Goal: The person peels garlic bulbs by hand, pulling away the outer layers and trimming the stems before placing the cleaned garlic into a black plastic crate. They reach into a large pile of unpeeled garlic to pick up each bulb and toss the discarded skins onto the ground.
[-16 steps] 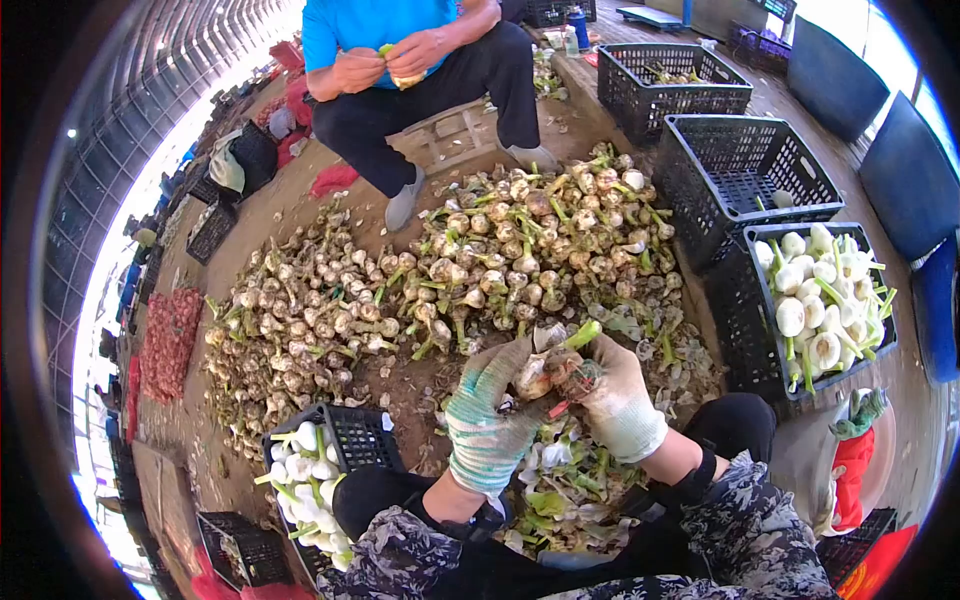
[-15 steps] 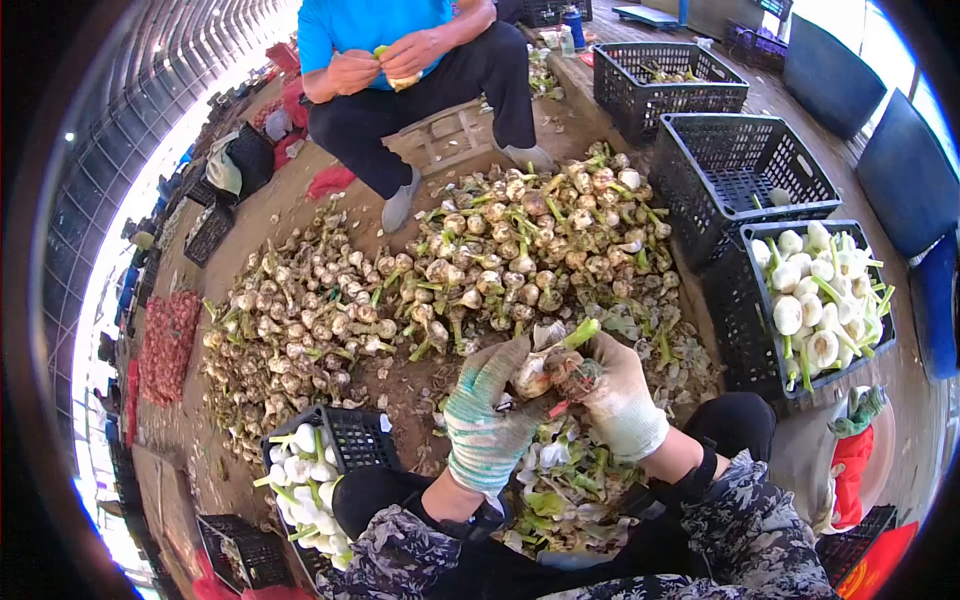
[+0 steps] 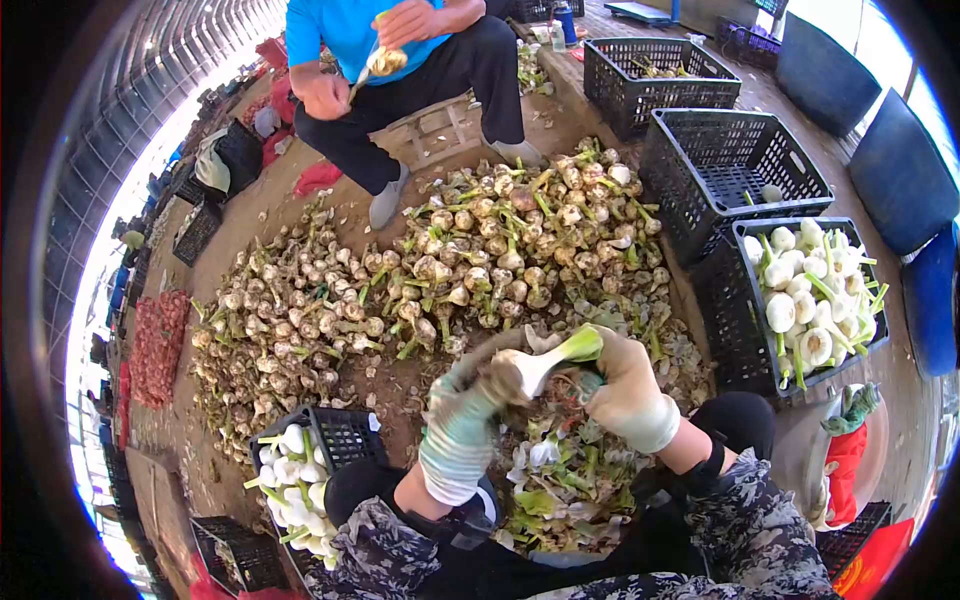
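Note:
A garlic bulb [image 3: 538,370] with a green stem is held between my gloved hands, over the heap. Its stem side now shows smooth and white, while the bulb end is brownish and blurred. My right hand [image 3: 632,395] is closed around the green stem end. Around the bulb end curl the fingers of my left hand [image 3: 462,425], smeared by motion. Some reddish material shows by the right fingers, too unclear to name. Below the hands lies a pile of peeled skins and leaves [image 3: 555,490].
Unpeeled garlic [image 3: 520,240] is heaped ahead. White garlic fills a crate [image 3: 735,330] at right and another crate [image 3: 350,435] at left. Two more black crates [image 3: 690,190] [image 3: 660,100] stand farther back. Opposite sits a person in a blue shirt [image 3: 345,35], holding a bulb and a tool.
The garlic's stem side has turned from skin-covered to bare white. My left hand has shifted slightly left and down. The person opposite has lowered one hand away from their bulb.

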### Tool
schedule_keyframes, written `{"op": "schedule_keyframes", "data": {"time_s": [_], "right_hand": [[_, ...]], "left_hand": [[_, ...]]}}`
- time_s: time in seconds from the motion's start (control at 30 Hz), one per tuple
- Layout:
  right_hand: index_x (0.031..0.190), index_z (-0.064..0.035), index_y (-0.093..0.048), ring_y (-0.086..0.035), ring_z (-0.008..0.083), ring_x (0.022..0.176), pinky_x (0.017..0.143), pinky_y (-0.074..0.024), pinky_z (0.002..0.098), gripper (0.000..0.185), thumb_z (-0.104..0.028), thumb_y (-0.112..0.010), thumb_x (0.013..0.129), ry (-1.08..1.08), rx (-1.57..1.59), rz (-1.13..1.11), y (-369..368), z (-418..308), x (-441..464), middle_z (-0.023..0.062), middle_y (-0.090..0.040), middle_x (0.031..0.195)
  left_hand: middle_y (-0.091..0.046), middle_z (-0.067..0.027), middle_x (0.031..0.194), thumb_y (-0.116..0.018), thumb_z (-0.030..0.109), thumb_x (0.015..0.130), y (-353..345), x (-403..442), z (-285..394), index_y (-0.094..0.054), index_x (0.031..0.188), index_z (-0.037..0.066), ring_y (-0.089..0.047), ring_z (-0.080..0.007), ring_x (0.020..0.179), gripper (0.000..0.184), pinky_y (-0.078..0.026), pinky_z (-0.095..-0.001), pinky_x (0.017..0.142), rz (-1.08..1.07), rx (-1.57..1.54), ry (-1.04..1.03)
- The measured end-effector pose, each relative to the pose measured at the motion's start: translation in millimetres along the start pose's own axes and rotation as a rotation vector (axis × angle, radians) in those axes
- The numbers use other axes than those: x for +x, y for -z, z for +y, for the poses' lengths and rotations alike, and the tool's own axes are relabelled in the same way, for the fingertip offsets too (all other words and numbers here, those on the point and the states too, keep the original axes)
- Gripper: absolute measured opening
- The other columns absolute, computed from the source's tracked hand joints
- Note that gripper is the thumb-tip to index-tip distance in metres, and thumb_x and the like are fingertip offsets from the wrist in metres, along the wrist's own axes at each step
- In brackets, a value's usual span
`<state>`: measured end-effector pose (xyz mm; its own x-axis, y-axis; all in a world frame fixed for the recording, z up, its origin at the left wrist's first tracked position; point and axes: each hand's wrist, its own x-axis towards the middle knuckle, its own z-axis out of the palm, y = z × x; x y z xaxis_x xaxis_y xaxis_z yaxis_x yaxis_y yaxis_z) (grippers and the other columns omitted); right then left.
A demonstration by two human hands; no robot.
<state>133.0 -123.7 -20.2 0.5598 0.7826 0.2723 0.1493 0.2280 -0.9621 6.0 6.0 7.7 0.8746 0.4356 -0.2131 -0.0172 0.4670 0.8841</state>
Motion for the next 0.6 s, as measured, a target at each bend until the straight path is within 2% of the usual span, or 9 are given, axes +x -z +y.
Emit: {"op": "schedule_keyframes", "data": {"time_s": [0.1, 0.17, 0.27, 0.3, 0.37, 0.4, 0.5, 0.57, 0.6], "right_hand": [[0.1, 0.002, -0.058, -0.058, 0.0125, 0.087, 0.08, -0.0451, 0.0262, 0.026, -0.003, -0.067, 0.075, -0.161, 0.046, 0.069, -6.7, 3.4, -3.0, 0.0093, -0.063, 0.093], [0.1, 0.0019, -0.059, -0.058, 0.0146, 0.09, 0.08, -0.0447, 0.0271, 0.028, 0.0, -0.066, 0.074, -0.19, 0.131, 0.038, -8.6, 7.4, -2.0, 0.012, -0.062, 0.096], [0.103, 0.0044, -0.056, -0.058, 0.0193, 0.094, 0.083, -0.0459, 0.0312, 0.033, -0.001, -0.067, 0.072, -0.021, -0.37, 0.089, -10.6, -4.9, -2.1, 0.0143, -0.061, 0.098], [0.103, 0.0044, -0.056, -0.058, 0.0193, 0.094, 0.083, -0.0459, 0.0312, 0.033, -0.001, -0.067, 0.072, -0.023, -0.372, 0.089, -7.5, -6.0, -4.4, 0.0143, -0.061, 0.098], [0.105, 0.0053, -0.055, -0.059, 0.0184, 0.093, 0.083, -0.0469, 0.0311, 0.034, -0.004, -0.068, 0.075, -0.026, -0.081, 0.017, 1.2, -6.9, -9.3, 0.0127, -0.061, 0.098], [0.108, 0.0051, -0.053, -0.059, 0.016, 0.091, 0.082, -0.0476, 0.0292, 0.034, -0.004, -0.067, 0.078, -0.392, 0.34, -0.009, 2.9, -22.2, -7.1, 0.0105, -0.061, 0.101], [0.11, 0.0048, -0.052, -0.058, 0.0117, 0.09, 0.081, -0.0475, 0.0272, 0.035, -0.004, -0.066, 0.079, -0.435, 0.719, 0.018, 1.3, -1.5, -8.4, 0.0084, -0.061, 0.102], [0.111, 0.0045, -0.052, -0.058, 0.0117, 0.09, 0.082, -0.0472, 0.0271, 0.035, -0.006, -0.066, 0.081, -0.418, 0.689, 0.003, -3.6, -3.1, -10.3, 0.0089, -0.061, 0.101], [0.11, 0.0037, -0.053, -0.058, 0.0121, 0.091, 0.082, -0.0473, 0.0271, 0.036, -0.011, -0.067, 0.081, -0.336, 0.424, -0.04, -6.6, -6.0, -11.1, 0.0093, -0.061, 0.101]], "left_hand": [[-0.063, -0.0048, 0.092, -0.063, 0.026, 0.087, 6.9, 6.2, -9.3, -0.052, 0.123, 0.005, -0.059, -0.0105, 0.077, 0.044, -0.049, -0.0225, 0.066, 0.041, -0.164, 0.191], [-0.061, -0.0042, 0.095, -0.063, 0.035, 0.086, 7.2, 12.4, -27.9, -0.051, 0.122, 0.001, -0.056, -0.0106, 0.088, 0.051, -0.047, -0.0234, 0.078, 0.238, 0.335, -0.15], [-0.063, -0.0082, 0.098, -0.062, 0.024, 0.088, 13.1, 14.0, -50.6, -0.048, 0.128, 0.003, -0.06, -0.0113, 0.082, 0.047, -0.049, -0.021, 0.065, 0.29, 0.91, -0.634], [-0.063, -0.0082, 0.098, -0.062, 0.024, 0.088, 9.7, 9.2, -37.3, -0.048, 0.128, 0.003, -0.06, -0.0113, 0.082, 0.047, -0.049, -0.021, 0.065, 0.29, 0.908, -0.633], [-0.064, -0.0081, 0.093, -0.064, 0.025, 0.087, 2.5, -5.1, -2.6, -0.051, 0.124, 0.002, -0.061, -0.0107, 0.071, 0.046, -0.049, -0.0207, 0.058, 0.038, 0.184, -0.027], [-0.062, -0.0071, 0.103, -0.068, 0.037, 0.08, 3.6, -6.3, 6.5, -0.052, 0.122, 0.0, -0.06, -0.0129, 0.089, 0.058, -0.051, -0.0251, 0.075, -0.019, 0.124, 0.066], [-0.062, -0.0072, 0.104, -0.068, 0.039, 0.079, 5.0, -2.5, -1.4, -0.052, 0.122, 0.0, -0.059, -0.013, 0.09, 0.06, -0.051, -0.0253, 0.076, 0.043, 0.128, 0.076], [-0.062, -0.0079, 0.105, -0.069, 0.041, 0.077, 9.2, -1.6, -11.5, -0.052, 0.122, 0.0, -0.059, -0.0132, 0.091, 0.063, -0.05, -0.0259, 0.077, 0.064, 0.234, -0.059], [-0.062, -0.0074, 0.101, -0.07, 0.034, 0.079, 9.2, -0.6, -17.0, -0.052, 0.121, 0.0, -0.06, -0.0121, 0.087, 0.057, -0.051, -0.0249, 0.073, 0.069, 0.456, -0.319]]}}
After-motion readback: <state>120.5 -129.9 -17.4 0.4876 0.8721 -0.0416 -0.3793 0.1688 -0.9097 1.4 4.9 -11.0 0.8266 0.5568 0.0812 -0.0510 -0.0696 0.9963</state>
